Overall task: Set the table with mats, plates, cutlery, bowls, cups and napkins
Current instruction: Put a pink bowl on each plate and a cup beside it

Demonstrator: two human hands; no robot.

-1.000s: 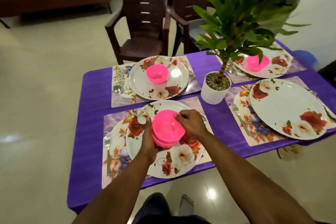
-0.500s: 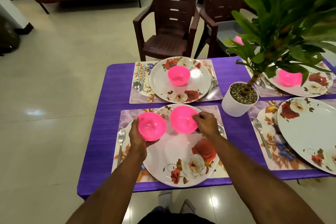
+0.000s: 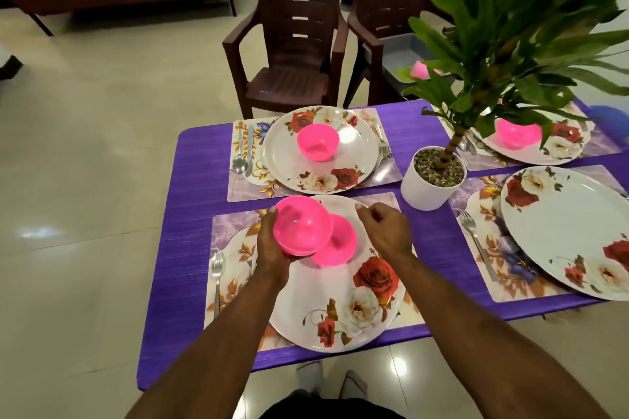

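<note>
Purple cloth covers the table [image 3: 190,214], four floral mats laid out, a potted plant [image 3: 434,177] in the middle. Left hand [image 3: 272,248] cups a pink bowl [image 3: 301,224], lifted and tilted over the near plate [image 3: 340,309]. A second pink bowl [image 3: 337,245] sits on that plate, partly tucked under the first (touching, perhaps; hard to tell). Right hand [image 3: 388,231] hovers just beside it, fingers loosely curled, holding nothing. Fork [image 3: 217,269] lies left of the plate.
</note>
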